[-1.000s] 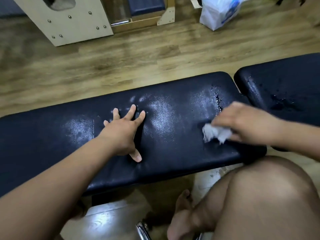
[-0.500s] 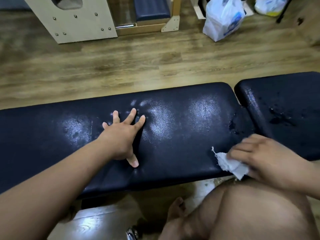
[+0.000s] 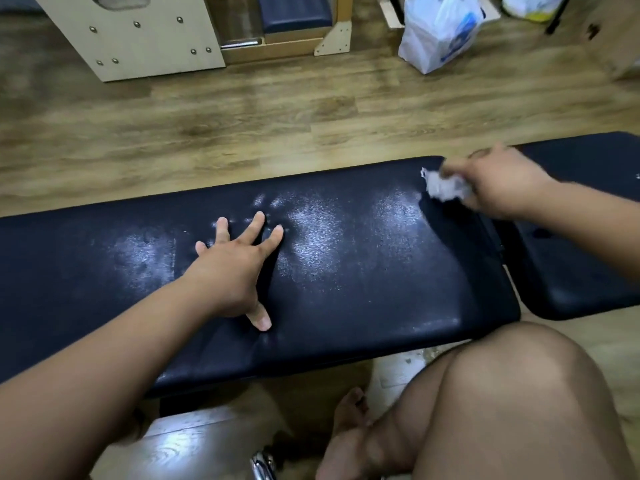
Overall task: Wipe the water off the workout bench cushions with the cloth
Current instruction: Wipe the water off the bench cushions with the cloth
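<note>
The right hand has swept the cloth from the near edge to the far right corner of the long cushion, its fingers bunched around the cloth. The left hand lies flat with fingers spread, probably to brace the bench. 1 smaller cushion just beside probably awaits wiping.

My right hand is smeared by motion at the far right corner of the long cushion, and I can't separate its fingers. It covers part of the cloth, which is blurred too. The short cushion runs off the right edge, and my forearm crosses it. The long cushion's left end is cut off. The print on the plastic bag is too small to read.
</note>
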